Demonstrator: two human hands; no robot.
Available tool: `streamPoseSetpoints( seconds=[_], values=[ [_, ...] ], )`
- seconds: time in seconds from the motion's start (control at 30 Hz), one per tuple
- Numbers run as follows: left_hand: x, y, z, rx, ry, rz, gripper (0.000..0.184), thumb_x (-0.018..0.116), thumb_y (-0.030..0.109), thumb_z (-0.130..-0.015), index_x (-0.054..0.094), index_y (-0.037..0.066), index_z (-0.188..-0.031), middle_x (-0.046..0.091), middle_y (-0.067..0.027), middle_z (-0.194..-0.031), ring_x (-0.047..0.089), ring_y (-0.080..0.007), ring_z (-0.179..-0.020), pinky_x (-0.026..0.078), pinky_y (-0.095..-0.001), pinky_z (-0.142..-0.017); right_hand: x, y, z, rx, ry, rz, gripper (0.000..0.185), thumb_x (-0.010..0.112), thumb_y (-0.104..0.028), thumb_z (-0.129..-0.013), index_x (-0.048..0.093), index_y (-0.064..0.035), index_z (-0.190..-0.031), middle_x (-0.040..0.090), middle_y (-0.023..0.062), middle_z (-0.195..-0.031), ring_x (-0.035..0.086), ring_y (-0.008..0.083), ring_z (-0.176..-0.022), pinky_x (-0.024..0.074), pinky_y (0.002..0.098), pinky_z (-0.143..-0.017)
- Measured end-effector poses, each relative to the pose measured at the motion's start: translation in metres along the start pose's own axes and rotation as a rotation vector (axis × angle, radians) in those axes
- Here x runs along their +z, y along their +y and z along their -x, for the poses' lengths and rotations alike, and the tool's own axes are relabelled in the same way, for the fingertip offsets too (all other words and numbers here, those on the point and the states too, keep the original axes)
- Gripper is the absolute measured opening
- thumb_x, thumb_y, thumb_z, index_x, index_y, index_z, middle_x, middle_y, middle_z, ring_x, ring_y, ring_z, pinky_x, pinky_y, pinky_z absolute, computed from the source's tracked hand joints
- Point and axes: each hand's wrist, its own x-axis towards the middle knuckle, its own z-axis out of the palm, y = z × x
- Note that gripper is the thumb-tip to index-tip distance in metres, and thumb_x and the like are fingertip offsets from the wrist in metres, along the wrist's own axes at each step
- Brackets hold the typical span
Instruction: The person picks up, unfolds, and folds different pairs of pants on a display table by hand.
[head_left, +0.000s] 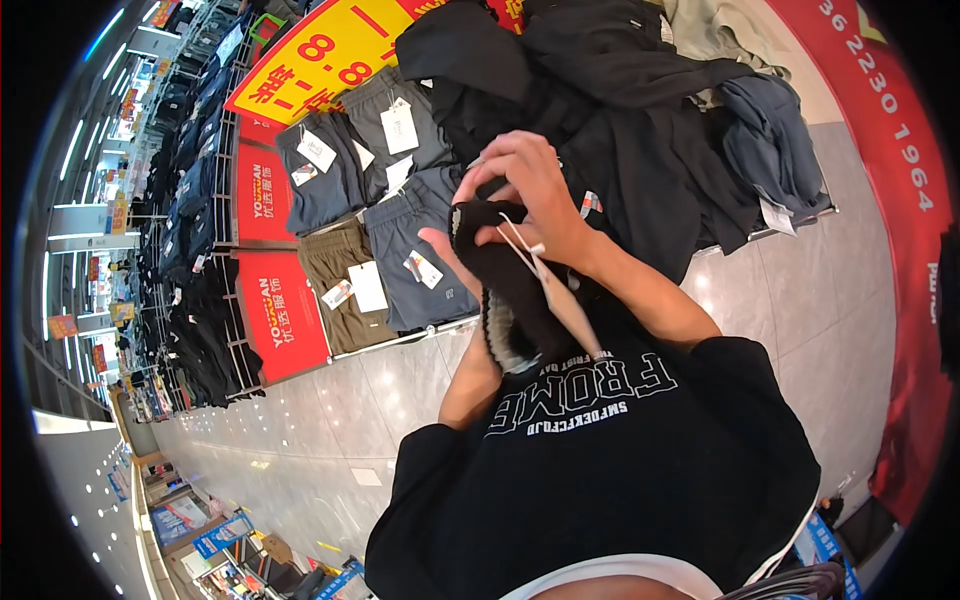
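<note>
A folded black garment (500, 270) with a grey ribbed edge is held up in front of my chest. My right hand (525, 185) pinches its upper end between thumb and curled fingers. Behind the garment, on its left side, is my left hand (452, 258), one digit sticking out and the rest mostly hidden by the cloth. A white string runs from near my right thumb to a tan paper tag (570, 312), slightly blurred, which hangs over my black shirt.
Ahead, a display table bears folded grey shorts (425, 245), brown shorts (350, 255) with white tags and a heap of black clothes (640, 150). A yellow and red sign (320, 60) stands behind. Clothing racks (190, 210) line the left. A red banner (900, 200) is at right.
</note>
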Motion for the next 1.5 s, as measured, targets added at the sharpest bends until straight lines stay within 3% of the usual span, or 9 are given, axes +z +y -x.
streamPoseSetpoints(
  seconds=[0.17,0.33,0.5,0.73,0.9,0.97,1.07,1.23,1.5],
  values=[
    [-0.028,0.012,-0.014,0.223,0.012,-0.551,0.097,0.014,0.078,-0.087,0.061,-0.007,-0.098,0.062,-0.0056,-0.081,0.054,-0.0139,-0.075,0.040,-0.0228,-0.070,-0.004,0.014,0.007,0.044,-0.148,-0.140,0.045,0.080,-0.026,-0.070,0.056,-0.0060,-0.102,0.051,0.0128,-0.114,0.051,0.0305,-0.104,0.0422,0.0375,-0.087],
    [-0.056,0.033,-0.028,0.538,-0.033,-1.108,0.077,0.019,0.057,-0.098,0.060,-0.006,-0.085,0.060,-0.0071,-0.080,0.054,-0.0150,-0.075,0.041,-0.0258,-0.070,-0.033,0.034,0.031,0.330,-0.358,-0.276,0.033,0.071,-0.011,-0.078,0.056,-0.0036,-0.106,0.053,0.0112,-0.122,0.055,0.0223,-0.104,0.0455,0.0331,-0.086],
    [-0.058,0.040,-0.033,0.626,0.324,-0.725,0.058,0.024,0.054,-0.100,0.051,0.006,-0.081,0.048,0.0001,-0.074,0.044,-0.0103,-0.070,0.039,-0.0259,-0.070,-0.031,0.034,0.080,0.373,-0.314,-0.428,0.095,0.086,-0.042,-0.062,0.040,-0.0020,-0.135,0.051,0.0140,-0.130,0.049,0.0253,-0.120,0.0371,0.0359,-0.100],
    [-0.037,0.043,-0.020,0.630,0.277,-0.637,0.045,0.035,0.052,-0.099,0.047,0.009,-0.097,0.049,-0.0003,-0.087,0.049,-0.0104,-0.080,0.043,-0.0264,-0.077,-0.016,0.023,0.046,0.271,-0.139,-0.380,0.034,0.069,0.000,-0.074,0.059,0.0032,-0.106,0.064,0.0114,-0.093,0.060,0.0185,-0.082,0.0467,0.0299,-0.076],
    [-0.029,0.051,-0.003,0.777,0.012,-0.583,0.081,0.074,0.056,-0.074,0.045,-0.005,-0.118,0.057,-0.0100,-0.102,0.056,-0.0173,-0.096,0.045,-0.0324,-0.090,-0.033,-0.001,-0.010,0.298,-0.032,-0.516,0.015,0.066,-0.004,-0.080,0.062,0.0042,-0.091,0.065,0.0056,-0.076,0.053,0.0073,-0.069,0.0445,0.0258,-0.064],
    [-0.039,0.067,0.007,0.821,-0.188,-1.085,0.067,0.082,0.025,-0.072,0.049,-0.007,-0.121,0.060,-0.0132,-0.111,0.058,-0.0187,-0.103,0.044,-0.0320,-0.094,-0.036,-0.004,-0.025,0.382,-0.039,-0.640,0.016,0.066,-0.009,-0.086,0.062,0.0046,-0.092,0.067,0.0022,-0.078,0.053,0.0029,-0.073,0.0450,0.0233,-0.065],
    [-0.037,0.069,0.010,0.474,-0.086,-0.609,0.056,0.076,0.006,-0.069,0.054,-0.008,-0.118,0.063,-0.0133,-0.109,0.061,-0.0212,-0.101,0.044,-0.0326,-0.093,-0.028,-0.008,-0.036,0.425,-0.099,-0.637,0.017,0.067,-0.011,-0.086,0.063,0.0044,-0.090,0.067,0.0017,-0.074,0.054,0.0019,-0.071,0.0469,0.0229,-0.066],
    [-0.004,0.080,0.005,0.503,0.309,-0.425,0.033,0.055,-0.002,-0.080,0.055,-0.007,-0.112,0.062,-0.0157,-0.107,0.063,-0.0238,-0.095,0.051,-0.0345,-0.087,0.008,0.004,0.006,0.163,0.131,0.126,0.053,0.078,-0.022,-0.073,0.053,-0.0012,-0.115,0.053,0.0185,-0.120,0.049,0.0365,-0.112,0.0395,0.0398,-0.095],
    [0.017,0.127,-0.027,1.046,0.558,-0.306,0.021,0.060,0.006,-0.084,0.056,-0.005,-0.101,0.062,-0.0127,-0.099,0.063,-0.0214,-0.080,0.056,-0.0341,-0.070,0.059,-0.012,0.078,0.009,-0.329,-0.257,0.079,0.083,-0.041,-0.063,0.048,-0.0025,-0.124,0.049,0.0188,-0.127,0.049,0.0360,-0.115,0.0403,0.0430,-0.097]
  ],
)
